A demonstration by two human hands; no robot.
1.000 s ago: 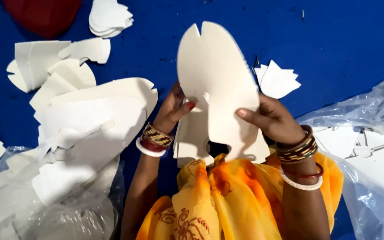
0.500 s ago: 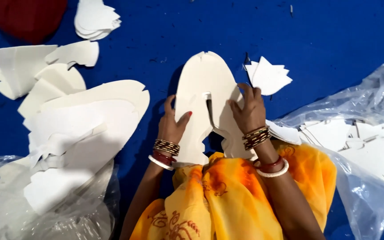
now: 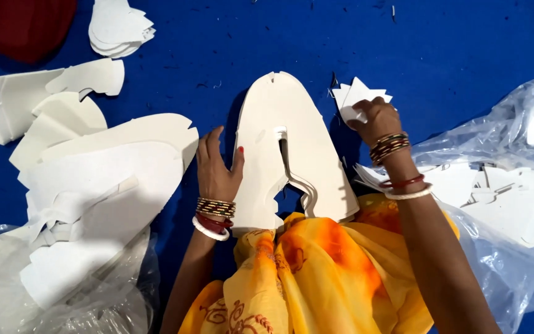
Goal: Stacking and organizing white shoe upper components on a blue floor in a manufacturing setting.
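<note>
A stack of large white die-cut pieces (image 3: 288, 136), arch-shaped with a slot up the middle, lies flat on the blue cloth (image 3: 452, 43) in front of my lap. My left hand (image 3: 217, 167) rests on its left edge, fingers spread, pressing it down. My right hand (image 3: 373, 119) has reached to the right of the stack and its fingers close on a small pile of white pointed scraps (image 3: 356, 98). Both wrists wear bangles. My orange and yellow garment (image 3: 316, 272) covers the stack's near end.
A heap of large white cut sheets (image 3: 100, 179) lies at the left, partly over clear plastic (image 3: 44, 297). More white pieces (image 3: 118, 25) sit at the top left beside a red object (image 3: 20, 25). A clear plastic bag (image 3: 508, 185) with white offcuts lies at the right.
The white stack, held up tilted a second ago, now lies flat on the cloth. My right hand left the stack and moved right onto the small scraps. My left hand stays on the stack.
</note>
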